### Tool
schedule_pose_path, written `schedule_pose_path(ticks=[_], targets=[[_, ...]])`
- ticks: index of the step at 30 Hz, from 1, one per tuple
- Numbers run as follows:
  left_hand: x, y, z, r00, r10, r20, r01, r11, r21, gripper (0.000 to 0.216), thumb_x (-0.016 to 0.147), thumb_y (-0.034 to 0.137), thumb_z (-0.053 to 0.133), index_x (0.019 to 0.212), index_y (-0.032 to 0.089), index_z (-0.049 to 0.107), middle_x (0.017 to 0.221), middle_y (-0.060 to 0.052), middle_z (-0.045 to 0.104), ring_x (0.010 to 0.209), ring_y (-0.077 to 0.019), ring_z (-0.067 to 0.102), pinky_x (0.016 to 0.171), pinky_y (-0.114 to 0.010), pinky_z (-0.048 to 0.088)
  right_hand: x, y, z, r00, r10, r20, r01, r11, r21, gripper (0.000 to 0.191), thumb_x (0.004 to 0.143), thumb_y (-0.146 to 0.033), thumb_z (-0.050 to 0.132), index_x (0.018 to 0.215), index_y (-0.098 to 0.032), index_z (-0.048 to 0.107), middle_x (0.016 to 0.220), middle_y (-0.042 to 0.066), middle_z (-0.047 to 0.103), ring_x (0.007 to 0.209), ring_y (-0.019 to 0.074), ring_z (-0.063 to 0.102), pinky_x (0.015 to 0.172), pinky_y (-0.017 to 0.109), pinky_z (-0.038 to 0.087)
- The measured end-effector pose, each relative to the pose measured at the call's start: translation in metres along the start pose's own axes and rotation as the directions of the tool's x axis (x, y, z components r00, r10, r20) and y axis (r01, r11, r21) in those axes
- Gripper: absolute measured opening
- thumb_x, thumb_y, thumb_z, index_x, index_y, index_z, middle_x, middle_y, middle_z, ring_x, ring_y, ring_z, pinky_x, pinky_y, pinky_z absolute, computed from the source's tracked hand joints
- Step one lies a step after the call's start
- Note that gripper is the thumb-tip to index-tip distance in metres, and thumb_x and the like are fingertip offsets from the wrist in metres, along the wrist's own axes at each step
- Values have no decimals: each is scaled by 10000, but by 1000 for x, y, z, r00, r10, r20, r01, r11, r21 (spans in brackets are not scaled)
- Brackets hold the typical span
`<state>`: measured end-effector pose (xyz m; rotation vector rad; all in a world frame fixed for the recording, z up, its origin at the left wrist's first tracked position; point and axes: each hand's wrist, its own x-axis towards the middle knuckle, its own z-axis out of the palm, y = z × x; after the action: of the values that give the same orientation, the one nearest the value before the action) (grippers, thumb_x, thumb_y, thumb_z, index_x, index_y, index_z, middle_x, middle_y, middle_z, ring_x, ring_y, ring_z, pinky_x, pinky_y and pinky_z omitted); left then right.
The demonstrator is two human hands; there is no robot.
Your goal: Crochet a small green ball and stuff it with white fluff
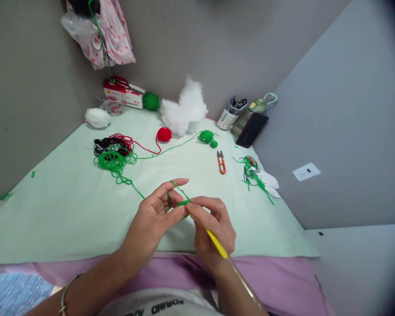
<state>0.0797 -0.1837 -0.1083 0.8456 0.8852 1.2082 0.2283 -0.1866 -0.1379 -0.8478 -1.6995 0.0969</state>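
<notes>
Your left hand (158,215) pinches a small green crocheted yarn piece (181,203) above the near middle of the pale green cloth (69,210). Your right hand (213,228), just right of it, closes its fingers around a thin yellow-handled crochet hook (217,244).

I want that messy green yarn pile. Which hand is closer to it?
Left. The left hand sits just right of the green yarn pile, nearer the camera; the right hand, holding a yellow hook, is farther right.
</notes>
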Motion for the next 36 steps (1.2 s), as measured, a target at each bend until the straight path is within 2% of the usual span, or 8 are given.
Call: schedule_pose_path(ticks=[5, 9, 14, 18, 23, 30, 33, 36], targets=[[-1, -1, 1, 999, 36, -19, -36, 999, 18, 397, 867, 269, 830, 1249, 295, 727, 841, 39, 637, 837, -132, 561, 816, -257, 469, 11, -4, -3, 999, 52, 4, -52, 994, 95, 385, 967, -41, 591, 1223, -293, 729, 1001, 58, 742, 871, 184, 730, 697, 332, 633], [-2, -3, 2, 992, 91, -84, -86, 995, 54, 387, 849, 256, 850, 1218, 298, 739, 842, 39, 633, 849, -134, 553, 828, -262, 464, 4, -3, -6, 998, -63, 20, 64, 996, -69, 393, 975, -40, 586, 1258, -278, 719, 1056, 72, 732, 916, 191, 732, 717, 329, 648], [0, 4, 1, 990, -118, 76, 128, 980, -151, 539, 836, 304, 860, 1348, 285, 693, 864, 27, 607, 804, -123, 545, 778, -265, 458, -3, -2, -8, 974, -214, 76, 225, 957, -183, 457, 942, -4, 621, 1331, -227, 709, 1058, 91, 727, 990, 216, 733, 768, 332, 661], [2, 8, 0, 977, -181, 109, 200, 960, -197, 615, 804, 286, 881, 1381, 253, 673, 845, 19, 617, 810, -123, 542, 788, -258, 447, 5, -2, -8, 998, -58, -5, 58, 998, 40, 419, 967, -30, 597, 1278, -279, 731, 1058, 74, 756, 908, 193, 743, 701, 331, 645], [4, 7, -5, 996, -57, 71, 59, 998, -27, 574, 845, 254, 848, 1387, 309, 668, 797, 51, 592, 777, -113, 536, 791, -256, 438, 11, -5, -15, 987, 153, 54, -162, 950, 266, 334, 980, -53, 585, 1181, -252, 762, 996, 64, 792, 933, 203, 741, 761, 352, 623], [5, 13, -11, 998, 40, 39, -46, 986, 161, 396, 856, 207, 816, 1230, 331, 771, 805, 51, 634, 791, -113, 567, 808, -253, 446, 19, -10, -25, 862, 500, 88, -456, 688, 564, 199, 1006, -182, 631, 992, -250, 817, 884, 29, 751, 690, 129, 688, 630, 284, 565], [6, 12, -11, 998, 14, 54, -22, 991, 133, 387, 858, 202, 815, 1218, 341, 781, 824, 49, 651, 808, -109, 581, 809, -239, 458, 23, -9, -24, 819, 554, 150, -510, 582, 633, 178, 1001, -235, 653, 935, -234, 820, 846, 29, 739, 640, 117, 667, 589, 267, 551], [5, 7, -10, 988, -62, 141, 59, 998, 31, 446, 847, 232, 839, 1269, 349, 761, 873, 40, 676, 867, -119, 618, 852, -244, 480, 24, -5, -19, 829, 518, 211, -519, 572, 635, 164, 995, -258, 667, 937, -240, 819, 868, 40, 747, 748, 143, 684, 632, 273, 560]])
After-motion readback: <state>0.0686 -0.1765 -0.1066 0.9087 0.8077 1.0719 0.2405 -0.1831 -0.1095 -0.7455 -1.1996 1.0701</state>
